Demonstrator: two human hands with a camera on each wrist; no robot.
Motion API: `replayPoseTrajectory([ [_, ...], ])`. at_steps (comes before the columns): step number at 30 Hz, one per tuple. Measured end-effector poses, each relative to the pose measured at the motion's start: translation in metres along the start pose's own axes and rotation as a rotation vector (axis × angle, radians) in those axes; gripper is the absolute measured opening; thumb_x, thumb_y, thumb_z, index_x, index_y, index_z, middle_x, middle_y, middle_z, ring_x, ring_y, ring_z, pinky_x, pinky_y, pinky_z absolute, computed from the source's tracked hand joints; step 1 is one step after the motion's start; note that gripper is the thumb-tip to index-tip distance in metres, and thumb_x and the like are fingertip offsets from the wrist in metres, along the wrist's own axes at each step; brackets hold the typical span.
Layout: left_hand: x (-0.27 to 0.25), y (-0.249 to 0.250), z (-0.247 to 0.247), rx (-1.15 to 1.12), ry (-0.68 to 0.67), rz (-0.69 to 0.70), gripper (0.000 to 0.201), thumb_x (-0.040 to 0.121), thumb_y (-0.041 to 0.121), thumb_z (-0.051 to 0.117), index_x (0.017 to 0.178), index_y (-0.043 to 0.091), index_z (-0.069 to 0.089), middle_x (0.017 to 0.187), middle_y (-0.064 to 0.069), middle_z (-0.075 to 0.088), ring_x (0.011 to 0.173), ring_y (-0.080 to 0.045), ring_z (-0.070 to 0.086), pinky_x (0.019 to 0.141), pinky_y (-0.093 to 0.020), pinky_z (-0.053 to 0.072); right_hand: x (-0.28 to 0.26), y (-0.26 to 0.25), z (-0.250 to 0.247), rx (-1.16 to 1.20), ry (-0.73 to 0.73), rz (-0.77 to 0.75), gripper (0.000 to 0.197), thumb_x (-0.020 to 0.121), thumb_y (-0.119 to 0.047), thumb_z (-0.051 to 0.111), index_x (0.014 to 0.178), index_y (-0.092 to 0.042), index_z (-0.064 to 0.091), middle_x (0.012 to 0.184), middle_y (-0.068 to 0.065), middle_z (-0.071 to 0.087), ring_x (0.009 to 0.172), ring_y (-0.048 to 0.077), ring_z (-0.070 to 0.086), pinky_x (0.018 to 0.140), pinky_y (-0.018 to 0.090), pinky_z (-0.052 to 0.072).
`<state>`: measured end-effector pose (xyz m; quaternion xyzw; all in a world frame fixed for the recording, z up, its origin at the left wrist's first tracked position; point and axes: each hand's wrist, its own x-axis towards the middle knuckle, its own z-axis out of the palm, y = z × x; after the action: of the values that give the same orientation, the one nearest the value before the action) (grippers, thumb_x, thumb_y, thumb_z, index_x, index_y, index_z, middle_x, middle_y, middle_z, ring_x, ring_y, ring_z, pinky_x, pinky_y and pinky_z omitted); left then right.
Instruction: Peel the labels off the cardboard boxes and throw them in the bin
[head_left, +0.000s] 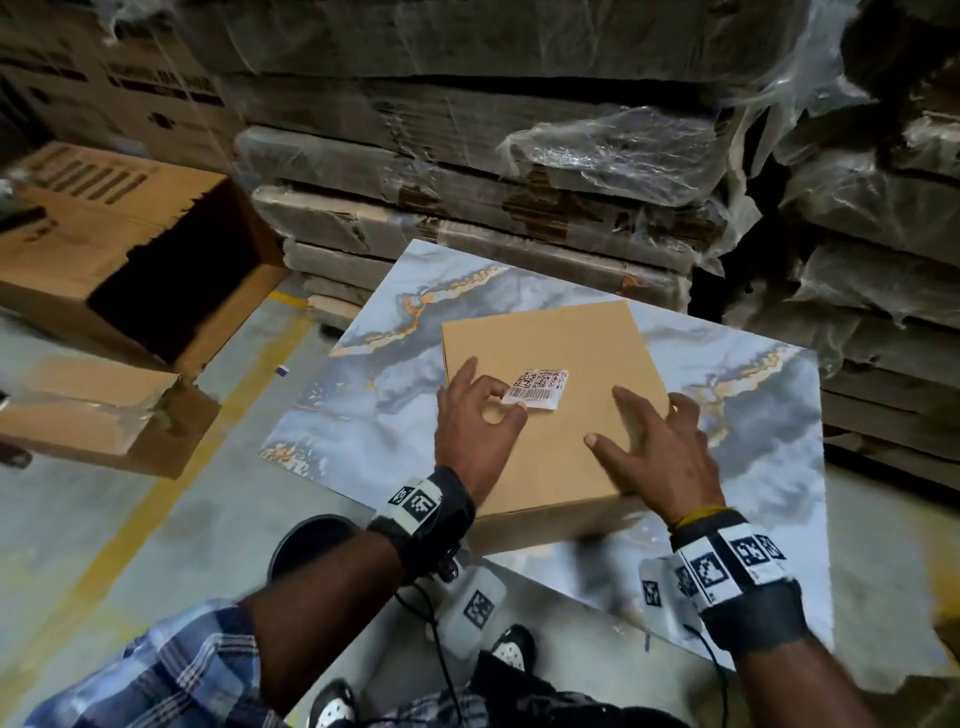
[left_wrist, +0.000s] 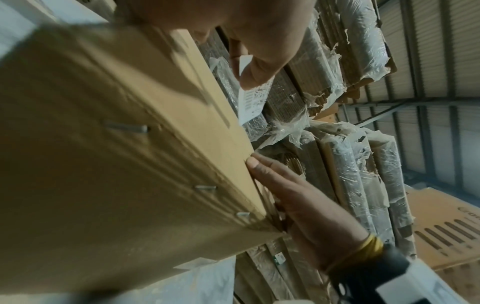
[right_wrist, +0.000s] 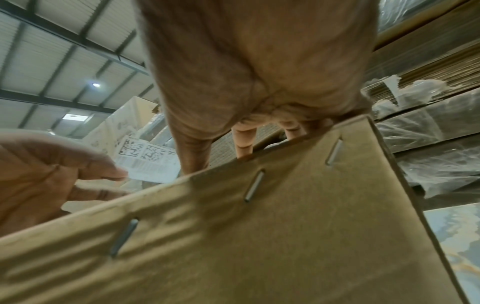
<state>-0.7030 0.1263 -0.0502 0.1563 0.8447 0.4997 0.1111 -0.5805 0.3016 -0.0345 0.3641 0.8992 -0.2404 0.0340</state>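
A plain brown cardboard box (head_left: 545, 364) lies on a marble-patterned slab (head_left: 363, 395). My left hand (head_left: 506, 402) pinches the left edge of a white barcode label (head_left: 540, 385) between thumb and forefinger. In the left wrist view the label (left_wrist: 253, 98) stands up from the box (left_wrist: 103, 144); whether any of it still sticks is unclear. My right hand (head_left: 649, 436) lies spread on the box's right side, outer fingers reaching past the right edge. The right wrist view shows the stapled box side (right_wrist: 259, 236), the label (right_wrist: 148, 162) and my left hand (right_wrist: 52, 174).
A dark round bin (head_left: 311, 540) stands on the floor under my left forearm. An open cardboard carton (head_left: 130, 270) lies on its side at the left. Plastic-wrapped stacks of flat cardboard (head_left: 493, 182) wall in the back and right.
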Motion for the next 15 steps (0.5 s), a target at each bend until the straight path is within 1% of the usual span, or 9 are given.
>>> replayPoseTrajectory([
  [3, -0.001, -0.014, -0.015, 0.075, 0.031, 0.008, 0.012, 0.082, 0.032, 0.068, 0.088, 0.033, 0.058, 0.148, 0.018, 0.044, 0.142, -0.020, 0.032, 0.108, -0.020, 0.016, -0.006, -0.023, 0.012, -0.003, -0.009, -0.024, 0.070, 0.083, -0.068, 0.061, 0.146, -0.049, 0.036, 0.151, 0.011, 0.019, 0.129, 0.044, 0.042, 0.103, 0.054, 0.040],
  [5, -0.001, -0.026, -0.026, 0.092, 0.045, -0.001, 0.012, 0.081, 0.037, 0.065, 0.086, 0.037, 0.055, 0.137, 0.023, 0.053, 0.139, -0.022, 0.035, 0.113, -0.024, 0.016, -0.010, -0.038, 0.020, -0.001, -0.014, -0.044, 0.070, 0.083, -0.069, 0.061, 0.145, -0.050, 0.036, 0.150, 0.011, 0.019, 0.127, 0.045, 0.043, 0.104, 0.054, 0.043],
  [6, -0.001, -0.032, -0.034, 0.079, 0.058, -0.011, 0.012, 0.079, 0.041, 0.064, 0.087, 0.039, 0.056, 0.129, 0.029, 0.056, 0.138, -0.022, 0.038, 0.113, -0.025, 0.019, -0.013, -0.046, 0.024, -0.003, -0.021, -0.053, 0.070, 0.083, -0.069, 0.061, 0.145, -0.050, 0.036, 0.150, 0.011, 0.019, 0.127, 0.046, 0.043, 0.104, 0.055, 0.043],
  [7, -0.002, -0.038, -0.042, 0.057, 0.079, -0.017, 0.016, 0.076, 0.047, 0.061, 0.090, 0.041, 0.057, 0.121, 0.037, 0.056, 0.137, -0.023, 0.042, 0.112, -0.028, 0.027, -0.017, -0.055, 0.030, -0.007, -0.029, -0.063, 0.071, 0.083, -0.070, 0.060, 0.146, -0.050, 0.035, 0.149, 0.011, 0.019, 0.126, 0.046, 0.043, 0.103, 0.056, 0.042],
  [9, -0.006, -0.052, -0.062, 0.022, 0.126, -0.019, 0.029, 0.071, 0.053, 0.056, 0.099, 0.046, 0.055, 0.113, 0.050, 0.048, 0.133, -0.024, 0.048, 0.107, -0.037, 0.041, -0.026, -0.075, 0.041, -0.016, -0.038, -0.087, 0.071, 0.082, -0.070, 0.060, 0.146, -0.050, 0.035, 0.149, 0.010, 0.019, 0.124, 0.045, 0.044, 0.103, 0.055, 0.042],
  [10, -0.008, -0.059, -0.074, 0.017, 0.149, -0.016, 0.030, 0.071, 0.053, 0.056, 0.100, 0.046, 0.055, 0.111, 0.052, 0.046, 0.132, -0.024, 0.050, 0.105, -0.040, 0.044, -0.031, -0.087, 0.047, -0.017, -0.038, -0.103, 0.071, 0.082, -0.070, 0.060, 0.145, -0.051, 0.035, 0.149, 0.010, 0.019, 0.123, 0.045, 0.044, 0.102, 0.055, 0.041],
  [11, -0.010, -0.067, -0.088, 0.022, 0.170, -0.012, 0.028, 0.072, 0.052, 0.057, 0.099, 0.044, 0.056, 0.110, 0.050, 0.049, 0.131, -0.023, 0.050, 0.105, -0.041, 0.044, -0.036, -0.100, 0.053, -0.015, -0.038, -0.120, 0.071, 0.082, -0.070, 0.060, 0.145, -0.051, 0.035, 0.149, 0.010, 0.019, 0.123, 0.044, 0.043, 0.101, 0.055, 0.040],
  [13, -0.015, -0.082, -0.121, 0.031, 0.214, 0.003, 0.025, 0.074, 0.050, 0.059, 0.097, 0.041, 0.058, 0.108, 0.047, 0.053, 0.131, -0.021, 0.050, 0.107, -0.041, 0.041, -0.048, -0.130, 0.067, -0.010, -0.046, -0.154, 0.071, 0.081, -0.069, 0.061, 0.144, -0.052, 0.035, 0.151, 0.011, 0.018, 0.125, 0.043, 0.041, 0.101, 0.054, 0.039],
  [15, -0.023, -0.096, -0.159, 0.055, 0.259, 0.000, 0.021, 0.078, 0.047, 0.062, 0.097, 0.038, 0.061, 0.107, 0.050, 0.052, 0.133, -0.022, 0.047, 0.107, -0.040, 0.042, -0.060, -0.165, 0.083, -0.006, -0.057, -0.201, 0.072, 0.081, -0.068, 0.062, 0.145, -0.051, 0.035, 0.150, 0.012, 0.018, 0.127, 0.042, 0.037, 0.101, 0.053, 0.038],
])
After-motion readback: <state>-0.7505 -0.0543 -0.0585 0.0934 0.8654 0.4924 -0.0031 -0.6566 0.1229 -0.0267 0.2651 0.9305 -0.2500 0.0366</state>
